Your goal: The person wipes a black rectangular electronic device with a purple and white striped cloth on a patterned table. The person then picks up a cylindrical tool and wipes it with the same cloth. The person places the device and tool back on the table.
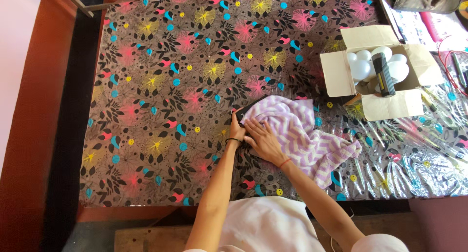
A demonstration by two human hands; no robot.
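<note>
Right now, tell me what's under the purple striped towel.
A flat black object pokes out at the towel's upper left corner, steadied by the left hand; the rest is covered. The right hand presses on top.

1. We see one package: an open cardboard box [378, 66] at the upper right of the patterned table cover.
2. The box is roughly square and plain brown-tan; its four flaps [392, 105] are folded outward and lie pale on the cover.
3. Inside the box we see several white round bulbs [361, 69], packed close together.
4. A dark, elongated object [383, 74] lies across the bulbs, running from the far side toward the near side of the box.
5. At the top right edge we see flat printed sheets [421, 25] in white with pink; their kind cannot be determined.
6. We see no screens or signs.
</note>
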